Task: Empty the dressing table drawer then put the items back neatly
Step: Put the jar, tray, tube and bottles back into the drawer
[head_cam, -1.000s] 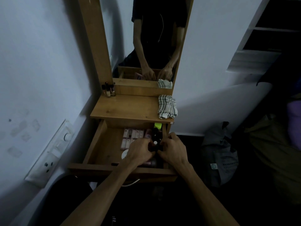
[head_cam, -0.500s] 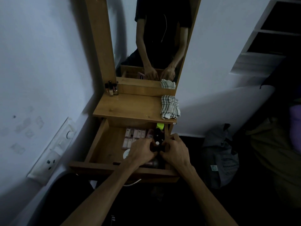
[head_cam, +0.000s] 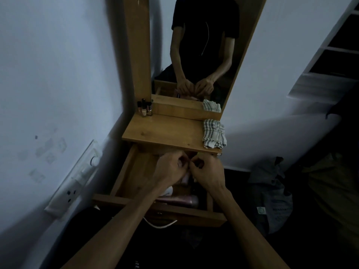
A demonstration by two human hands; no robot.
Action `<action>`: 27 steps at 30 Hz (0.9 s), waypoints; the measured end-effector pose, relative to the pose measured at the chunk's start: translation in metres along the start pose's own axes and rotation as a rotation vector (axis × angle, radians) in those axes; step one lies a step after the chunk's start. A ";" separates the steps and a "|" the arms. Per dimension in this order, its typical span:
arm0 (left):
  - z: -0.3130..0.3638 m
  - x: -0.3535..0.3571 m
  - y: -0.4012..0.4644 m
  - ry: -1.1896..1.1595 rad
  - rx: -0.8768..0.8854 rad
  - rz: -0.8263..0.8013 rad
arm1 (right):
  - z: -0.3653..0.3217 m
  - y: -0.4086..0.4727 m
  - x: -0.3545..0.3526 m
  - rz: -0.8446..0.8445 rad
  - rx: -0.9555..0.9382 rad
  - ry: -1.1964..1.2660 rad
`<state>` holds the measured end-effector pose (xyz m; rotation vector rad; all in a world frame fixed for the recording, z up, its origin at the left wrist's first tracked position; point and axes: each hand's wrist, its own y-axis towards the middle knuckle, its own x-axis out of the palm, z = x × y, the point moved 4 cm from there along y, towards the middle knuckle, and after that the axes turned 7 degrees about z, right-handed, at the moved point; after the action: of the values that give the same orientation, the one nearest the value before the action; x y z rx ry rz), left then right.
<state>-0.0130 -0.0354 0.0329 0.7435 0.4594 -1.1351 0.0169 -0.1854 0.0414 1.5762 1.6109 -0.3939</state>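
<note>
The wooden drawer of the dressing table stands pulled out below the tabletop. My left hand and my right hand hover together over the drawer's back right part. Their fingers are curled and the fingertips meet, pinching something small that is too dark to name. Under my hands lie a pink bottle on its side along the drawer front, a white round lid and a pale pink tube. The other items at the back are hidden by my hands.
Small nail polish bottles stand at the tabletop's back left, and a folded checked cloth lies at its right edge. A mirror rises behind. A switch panel is on the left wall, and bags sit on the floor to the right.
Both hands have moved from the dark bottle at mid-drawer toward the drawer's back, and now cover the row of small tubes. The camera has tilted slightly.
</note>
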 end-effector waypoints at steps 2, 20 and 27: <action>-0.009 -0.013 0.014 -0.006 -0.026 0.038 | -0.012 0.015 0.009 0.005 0.006 0.033; -0.102 -0.103 0.142 0.069 -0.129 0.482 | -0.120 0.155 0.113 0.022 0.011 0.149; -0.109 -0.108 0.170 0.122 -0.096 0.509 | -0.129 0.179 0.130 0.100 0.025 0.112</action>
<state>0.1084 0.1521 0.0821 0.7912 0.3934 -0.5914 0.1574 0.0247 0.0820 1.7167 1.6077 -0.2777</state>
